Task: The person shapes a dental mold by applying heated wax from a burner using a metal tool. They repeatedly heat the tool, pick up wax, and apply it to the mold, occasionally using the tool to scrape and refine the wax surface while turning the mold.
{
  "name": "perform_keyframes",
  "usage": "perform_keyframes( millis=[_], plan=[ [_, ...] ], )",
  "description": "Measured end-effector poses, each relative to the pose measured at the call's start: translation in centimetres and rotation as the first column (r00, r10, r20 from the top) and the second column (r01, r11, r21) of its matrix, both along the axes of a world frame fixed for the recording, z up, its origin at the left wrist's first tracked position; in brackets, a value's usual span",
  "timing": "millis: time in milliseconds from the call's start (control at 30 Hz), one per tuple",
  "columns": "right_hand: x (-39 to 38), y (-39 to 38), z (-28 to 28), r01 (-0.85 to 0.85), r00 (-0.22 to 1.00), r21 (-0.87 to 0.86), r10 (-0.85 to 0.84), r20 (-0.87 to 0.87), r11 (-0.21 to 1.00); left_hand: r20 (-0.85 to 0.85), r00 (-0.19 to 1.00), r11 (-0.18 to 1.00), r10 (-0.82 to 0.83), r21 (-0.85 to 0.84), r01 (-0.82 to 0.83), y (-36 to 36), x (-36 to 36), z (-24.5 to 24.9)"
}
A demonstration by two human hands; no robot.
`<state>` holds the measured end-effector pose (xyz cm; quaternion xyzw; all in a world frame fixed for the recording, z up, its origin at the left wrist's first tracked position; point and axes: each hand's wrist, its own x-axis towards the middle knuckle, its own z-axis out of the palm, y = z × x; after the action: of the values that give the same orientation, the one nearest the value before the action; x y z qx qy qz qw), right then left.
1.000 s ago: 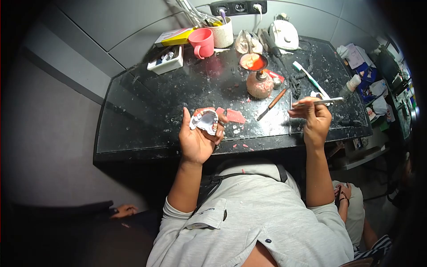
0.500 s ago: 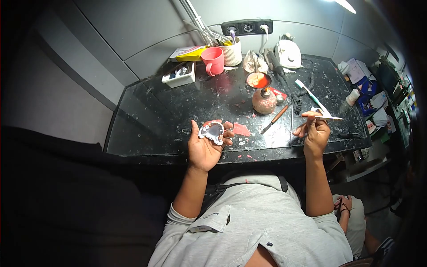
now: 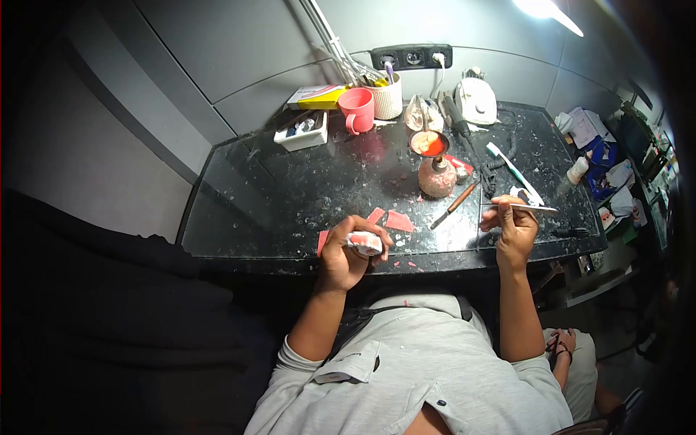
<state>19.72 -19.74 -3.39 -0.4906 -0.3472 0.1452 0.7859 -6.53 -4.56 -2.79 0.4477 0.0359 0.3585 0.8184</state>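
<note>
My left hand (image 3: 346, 254) grips a white dental cast with pink wax (image 3: 364, 242), turned over near the front edge of the black worktop (image 3: 290, 196). My right hand (image 3: 513, 228) holds a thin metal instrument (image 3: 528, 207) pointing right, level above the bench. Pink wax sheet pieces (image 3: 397, 220) lie just beyond the left hand. A wood-handled knife (image 3: 451, 206) lies between the two hands.
A round burner flask (image 3: 436, 177) with a small dish of red wax (image 3: 429, 143) stands mid-bench. At the back are a pink mug (image 3: 357, 110), a white pot of tools (image 3: 389, 93), a white tray (image 3: 302, 132) and a white device (image 3: 477, 100). A toothbrush (image 3: 513, 171) lies right.
My left hand has rolled the cast over, from palm up to knuckles up, and lowered it to the bench edge. My right hand has stayed nearly still with the instrument.
</note>
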Motion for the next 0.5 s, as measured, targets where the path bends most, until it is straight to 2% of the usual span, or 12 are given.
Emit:
perform_keyframes(
  millis=[33,67,100,167,267,300,367,400,500],
  plan=[
    [-0.6,0.1,0.2,-0.002,1.000,0.001,0.002,0.010,1.000,-0.072,0.997,0.990,0.031,0.139,-0.021,-0.3,0.0,0.3],
    [-1.2,0.2,0.5,-0.004,1.000,0.002,0.004,0.020,1.000,-0.121,0.990,0.989,0.074,0.136,-0.057,-0.9,-0.2,0.6],
    [-1.9,-0.3,1.0,-0.069,0.997,-0.036,0.071,0.036,0.997,-0.121,0.990,0.990,0.075,0.129,-0.059,-1.1,-0.1,0.7],
    [-4.8,-0.7,3.0,-0.190,0.981,-0.022,0.191,0.034,0.981,-0.072,0.989,0.953,0.126,0.288,-0.100,-1.2,-0.1,0.7],
    [-7.7,-1.3,5.1,-0.330,0.900,-0.032,0.324,0.291,0.944,-0.091,0.981,0.934,0.170,0.333,-0.131,-1.9,-0.3,1.7],
    [-9.1,-1.4,5.6,-0.327,0.906,0.000,0.313,0.287,0.945,-0.099,0.975,0.923,0.198,0.353,-0.151,-2.3,-0.3,2.0],
    [-9.6,-0.7,6.1,-0.272,0.755,0.013,0.205,0.622,0.962,-0.099,0.979,0.936,0.181,0.322,-0.140,-2.9,-0.1,2.7],
    [-9.8,-0.1,6.3,-0.250,0.671,0.061,0.127,0.731,0.966,-0.126,0.980,0.953,0.155,0.282,-0.114,-3.2,-0.2,3.0],
    [-10.7,0.5,6.3,-0.178,0.621,0.068,0.059,0.781,0.982,-0.201,0.972,0.974,0.124,0.213,-0.081,-3.0,-1.0,2.3]
  ],
)
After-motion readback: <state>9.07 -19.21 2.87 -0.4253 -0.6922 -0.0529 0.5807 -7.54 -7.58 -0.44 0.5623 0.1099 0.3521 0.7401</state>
